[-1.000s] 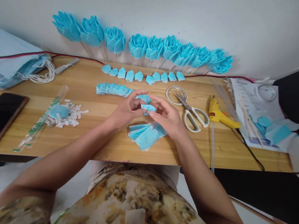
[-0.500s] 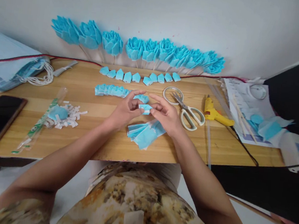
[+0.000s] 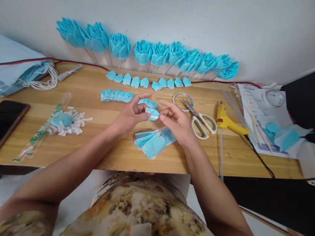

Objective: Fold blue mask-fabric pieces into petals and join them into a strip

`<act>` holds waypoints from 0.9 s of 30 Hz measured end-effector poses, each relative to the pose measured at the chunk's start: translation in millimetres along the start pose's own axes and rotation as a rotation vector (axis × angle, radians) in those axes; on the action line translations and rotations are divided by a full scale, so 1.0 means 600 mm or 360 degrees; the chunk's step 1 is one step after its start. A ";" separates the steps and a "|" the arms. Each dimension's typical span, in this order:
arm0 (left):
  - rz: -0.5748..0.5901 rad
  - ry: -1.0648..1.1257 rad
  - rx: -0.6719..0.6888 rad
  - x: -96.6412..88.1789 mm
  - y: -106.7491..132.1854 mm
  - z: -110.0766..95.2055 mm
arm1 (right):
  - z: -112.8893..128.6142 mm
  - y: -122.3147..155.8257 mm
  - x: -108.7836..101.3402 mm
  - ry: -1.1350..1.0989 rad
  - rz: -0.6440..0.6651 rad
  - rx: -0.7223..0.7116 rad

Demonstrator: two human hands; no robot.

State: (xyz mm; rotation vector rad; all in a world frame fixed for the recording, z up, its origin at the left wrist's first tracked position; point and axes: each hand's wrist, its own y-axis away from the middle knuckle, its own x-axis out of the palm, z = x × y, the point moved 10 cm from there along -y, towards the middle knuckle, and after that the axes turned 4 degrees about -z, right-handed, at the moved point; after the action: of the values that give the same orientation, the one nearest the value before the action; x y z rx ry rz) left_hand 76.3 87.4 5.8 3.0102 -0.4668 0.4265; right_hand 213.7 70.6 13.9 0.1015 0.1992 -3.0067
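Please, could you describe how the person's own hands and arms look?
The left hand and right hand are bare, with no gloves visible. The forearms are uncovered; short sleeves show mottled cream, brown and orange cloth.

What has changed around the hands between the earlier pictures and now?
The right hand has shifted its thumb outward to the right end of the small blue piece, whose front now shows a clear white strip. Neither hand let go; the left hand still pinches it. Scissors and glue gun stayed put.
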 end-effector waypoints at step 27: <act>0.0055 -0.0266 0.0015 0.018 0.010 -0.004 | 0.008 0.006 0.008 0.0002 0.0016 0.0008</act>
State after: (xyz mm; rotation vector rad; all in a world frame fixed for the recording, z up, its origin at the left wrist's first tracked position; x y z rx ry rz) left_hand 83.8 78.7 11.1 3.0646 -0.5302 0.1802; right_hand 209.1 65.8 17.7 0.1048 0.1904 -2.9976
